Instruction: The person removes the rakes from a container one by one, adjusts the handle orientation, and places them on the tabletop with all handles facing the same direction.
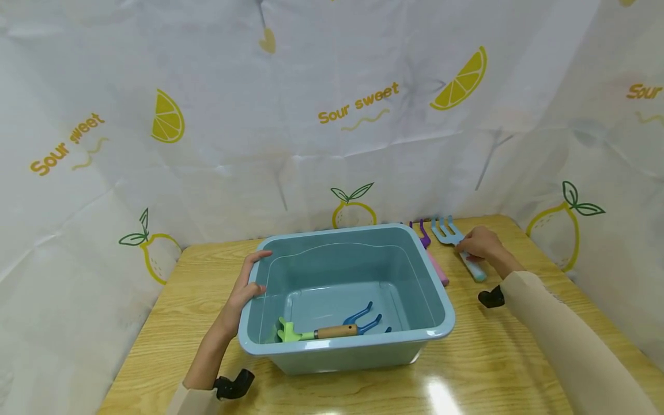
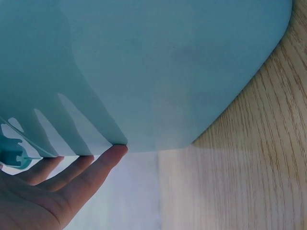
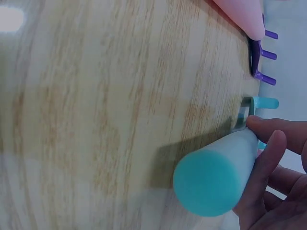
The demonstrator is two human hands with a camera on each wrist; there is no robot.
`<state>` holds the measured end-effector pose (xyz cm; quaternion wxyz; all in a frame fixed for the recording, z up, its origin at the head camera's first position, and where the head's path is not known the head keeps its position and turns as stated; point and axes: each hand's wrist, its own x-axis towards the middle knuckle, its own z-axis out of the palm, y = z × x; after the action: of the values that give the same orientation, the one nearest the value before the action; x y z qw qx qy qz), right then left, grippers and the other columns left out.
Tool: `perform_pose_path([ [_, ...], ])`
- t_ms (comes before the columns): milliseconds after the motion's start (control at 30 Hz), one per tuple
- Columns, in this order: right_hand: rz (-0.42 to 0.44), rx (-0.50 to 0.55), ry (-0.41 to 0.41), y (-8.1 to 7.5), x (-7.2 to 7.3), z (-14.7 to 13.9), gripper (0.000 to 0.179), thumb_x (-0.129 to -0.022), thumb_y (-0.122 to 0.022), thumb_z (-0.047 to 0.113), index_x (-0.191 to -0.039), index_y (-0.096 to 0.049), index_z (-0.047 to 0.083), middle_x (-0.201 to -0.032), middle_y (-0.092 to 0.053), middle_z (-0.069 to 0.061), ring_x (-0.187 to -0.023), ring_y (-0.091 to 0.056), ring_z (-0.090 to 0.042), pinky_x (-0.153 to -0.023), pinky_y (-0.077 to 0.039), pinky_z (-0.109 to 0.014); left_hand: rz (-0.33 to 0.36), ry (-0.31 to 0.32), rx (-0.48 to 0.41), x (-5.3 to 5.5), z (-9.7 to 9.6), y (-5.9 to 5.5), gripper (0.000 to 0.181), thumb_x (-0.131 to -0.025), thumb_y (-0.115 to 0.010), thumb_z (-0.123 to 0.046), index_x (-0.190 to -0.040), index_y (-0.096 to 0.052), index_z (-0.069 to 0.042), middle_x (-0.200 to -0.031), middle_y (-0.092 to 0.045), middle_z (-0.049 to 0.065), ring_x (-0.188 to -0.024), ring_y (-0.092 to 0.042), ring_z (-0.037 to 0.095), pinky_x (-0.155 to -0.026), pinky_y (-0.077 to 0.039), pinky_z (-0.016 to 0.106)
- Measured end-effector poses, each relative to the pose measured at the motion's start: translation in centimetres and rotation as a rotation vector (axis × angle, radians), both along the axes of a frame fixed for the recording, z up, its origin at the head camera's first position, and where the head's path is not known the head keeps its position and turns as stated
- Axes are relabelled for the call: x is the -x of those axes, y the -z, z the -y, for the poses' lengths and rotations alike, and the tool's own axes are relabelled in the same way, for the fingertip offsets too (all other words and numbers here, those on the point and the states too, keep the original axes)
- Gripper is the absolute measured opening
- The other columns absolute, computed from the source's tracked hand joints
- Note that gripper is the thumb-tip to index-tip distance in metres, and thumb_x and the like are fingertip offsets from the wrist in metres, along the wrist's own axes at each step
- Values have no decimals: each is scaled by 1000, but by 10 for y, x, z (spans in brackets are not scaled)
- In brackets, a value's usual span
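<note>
My left hand (image 1: pixel 240 300) grips the left rim of a blue plastic basin (image 1: pixel 353 341), with fingers over the edge and others against the outer wall (image 2: pixel 139 72). To the right of the basin, my right hand (image 1: pixel 483 245) pinches the white handle (image 3: pixel 235 148) of a light-blue garden hand fork (image 1: pixel 447 233). The fork lies tilted, its tines toward the back curtain and its teal handle end (image 3: pixel 207 183) toward me. Inside the basin are a green hand rake (image 1: pixel 291 331) with a wooden handle and a blue pronged tool (image 1: pixel 365 323), partly hidden by the front wall.
Between basin and fork lies a purple pronged tool (image 1: pixel 425 237) with a pink handle (image 1: pixel 438 268), partly hidden by the basin. A white lemon-print curtain (image 1: pixel 233 144) stands behind the wooden table (image 1: pixel 467 357).
</note>
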<state>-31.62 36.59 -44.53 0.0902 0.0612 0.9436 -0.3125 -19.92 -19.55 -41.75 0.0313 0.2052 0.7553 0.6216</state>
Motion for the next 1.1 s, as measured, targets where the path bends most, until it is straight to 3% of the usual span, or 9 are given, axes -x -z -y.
perform_pose_path([
  [267,-14,-65,-26,-9,-4,10,25,-87,-72,19,-69,-73,3,-49,-50,6,-49,-62,-10,-59,-54,-30,0,-10,5,-1,0,0,71,-85,-37,-13,-155,-26,-16,-166,-12,15,-145,-27,53,-99,-43,65],
  [467,0,-67,5,-4,-3,10,25,-86,-73,20,-65,-70,7,-49,-49,7,-51,-63,-12,-59,-54,-30,2,-6,9,-1,0,0,71,-86,-37,-13,-156,-26,-16,-166,-12,16,-145,-27,53,-98,-44,64],
  [700,33,-79,-17,-6,0,8,40,-87,-71,25,-55,-49,19,-48,-38,8,-47,-49,-11,-53,-44,-28,-7,-16,7,0,0,0,71,-86,-38,-13,-156,-27,-16,-166,-13,16,-145,-28,53,-98,-44,64],
  [833,46,-77,-34,-13,-3,4,35,-90,-69,32,-65,-62,9,-56,-51,2,-54,-49,-13,-55,-44,-29,-6,-8,4,0,0,0,71,-86,-38,-13,-156,-26,-16,-166,-12,16,-145,-27,53,-98,-44,63],
  [933,30,-53,-44,-21,-7,1,41,-94,-66,35,-96,-72,-6,-77,-67,-10,-71,-63,-21,-65,-55,-33,-3,-4,1,0,0,0,71,-86,-38,-13,-156,-26,-15,-166,-11,16,-145,-27,53,-98,-44,64],
  [1000,14,-29,-54,-27,-10,0,50,-97,-63,34,-116,-68,-12,-95,-70,-20,-86,-67,-31,-74,-59,-38,-6,-3,-1,0,0,-1,71,-86,-38,-12,-156,-26,-15,-166,-12,16,-145,-27,53,-98,-44,64],
  [1100,-9,3,-69,-38,-13,0,55,-99,-61,34,-126,-62,-14,-113,-68,-28,-103,-66,-41,-83,-59,-45,-7,-5,-3,0,0,0,70,-87,-38,-12,-156,-26,-15,-166,-12,16,-145,-28,53,-99,-44,64],
])
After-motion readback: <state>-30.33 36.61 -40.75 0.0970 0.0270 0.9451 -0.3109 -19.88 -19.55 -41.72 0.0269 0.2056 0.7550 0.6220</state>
